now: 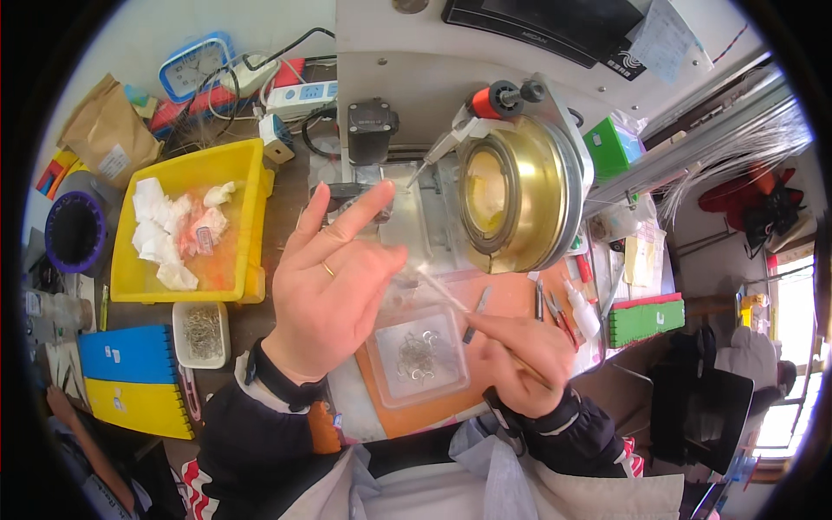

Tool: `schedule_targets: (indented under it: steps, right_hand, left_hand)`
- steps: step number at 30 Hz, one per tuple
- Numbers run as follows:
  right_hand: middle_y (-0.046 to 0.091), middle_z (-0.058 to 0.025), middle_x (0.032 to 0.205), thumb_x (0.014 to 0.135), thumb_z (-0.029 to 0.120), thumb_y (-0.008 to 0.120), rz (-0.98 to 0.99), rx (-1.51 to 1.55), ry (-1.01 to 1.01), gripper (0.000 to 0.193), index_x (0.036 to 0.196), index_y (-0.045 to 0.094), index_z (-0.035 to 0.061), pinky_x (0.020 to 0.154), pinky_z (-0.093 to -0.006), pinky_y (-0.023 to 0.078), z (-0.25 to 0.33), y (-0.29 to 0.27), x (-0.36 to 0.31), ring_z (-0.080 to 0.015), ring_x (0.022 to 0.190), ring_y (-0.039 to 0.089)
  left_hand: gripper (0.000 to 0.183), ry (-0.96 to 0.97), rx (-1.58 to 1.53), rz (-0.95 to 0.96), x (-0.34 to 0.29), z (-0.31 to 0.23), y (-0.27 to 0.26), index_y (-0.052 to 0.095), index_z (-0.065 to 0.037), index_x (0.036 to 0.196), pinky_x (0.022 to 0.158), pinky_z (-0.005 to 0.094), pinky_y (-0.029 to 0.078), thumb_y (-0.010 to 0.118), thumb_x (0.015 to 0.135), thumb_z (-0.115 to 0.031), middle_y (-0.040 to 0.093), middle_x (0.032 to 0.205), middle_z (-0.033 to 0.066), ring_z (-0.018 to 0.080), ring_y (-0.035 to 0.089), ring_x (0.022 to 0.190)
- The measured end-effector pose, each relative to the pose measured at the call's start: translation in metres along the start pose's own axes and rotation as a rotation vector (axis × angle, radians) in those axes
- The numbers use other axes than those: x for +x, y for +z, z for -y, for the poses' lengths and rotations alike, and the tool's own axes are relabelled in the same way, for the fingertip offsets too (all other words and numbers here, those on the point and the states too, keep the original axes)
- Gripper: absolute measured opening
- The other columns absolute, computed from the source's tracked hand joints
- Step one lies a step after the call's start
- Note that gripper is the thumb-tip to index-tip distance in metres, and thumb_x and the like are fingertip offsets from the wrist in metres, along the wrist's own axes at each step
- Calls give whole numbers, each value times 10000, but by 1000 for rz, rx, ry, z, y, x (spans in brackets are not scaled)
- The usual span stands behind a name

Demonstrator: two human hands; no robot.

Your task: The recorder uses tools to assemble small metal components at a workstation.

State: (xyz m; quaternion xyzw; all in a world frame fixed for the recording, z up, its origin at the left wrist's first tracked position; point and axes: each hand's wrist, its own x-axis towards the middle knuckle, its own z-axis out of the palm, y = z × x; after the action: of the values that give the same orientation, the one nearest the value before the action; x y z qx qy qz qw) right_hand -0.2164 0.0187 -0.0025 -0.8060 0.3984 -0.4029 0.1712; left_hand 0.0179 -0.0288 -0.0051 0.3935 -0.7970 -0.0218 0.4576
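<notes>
My left hand [334, 290], with a ring on one finger, is raised before the machine. Two of its fingers stretch up, while the thumb and another finger pinch together; anything between them is too small to make out. In my right hand [527, 360] is a thin pale stick-like tool [446, 295], held like a pen. Its far end points up and left, close to the left hand's pinch. Below and between the hands sits a clear square plastic box [381, 368] with a heap of small silvery wire-like pieces [418, 354] in it.
Ahead stands a machine with a gold-coloured drum [520, 195] and a red spool [496, 100]. At left are a yellow tray [251, 217] of crumpled tissue and a white dish [179, 342] of small metal pieces. Pliers [565, 321] and a white bottle [582, 312] lie at right.
</notes>
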Motion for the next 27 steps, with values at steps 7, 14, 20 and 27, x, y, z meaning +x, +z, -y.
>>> schedule_targets:
  steps: [7,14,20,27]
  right_hand:
    - [720,-167,950,674,-83,575,-109,-14,-83,389,1051,668,-57,614,-307,545,5,-13,7,-220,653,679]
    - [714,-163,945,692,-103,589,-69,4,-89,406,1090,653,-54,641,-310,549,8,-3,27,-247,676,686]
    - [710,-155,927,691,-123,599,-40,-55,-79,414,1095,653,-53,651,-326,546,9,-9,19,-253,716,691]
    - [677,-129,1058,772,-38,655,222,-166,219,583,1337,539,50,686,-320,535,4,9,0,-277,799,663]
  left_hand:
    - [158,-3,-9,24,4,0,-5,655,-81,851,1106,557,277,663,768,53,688,842,107,321,629,1129]
    - [141,25,34,25,4,3,-4,654,-74,834,1124,487,305,647,737,28,672,801,62,258,628,1155]
    - [152,27,15,33,6,3,-7,659,-82,835,1124,513,285,661,738,36,680,813,76,272,629,1145]
    - [142,18,-13,30,5,1,-4,661,-86,833,1119,538,284,675,761,35,688,822,92,275,627,1140]
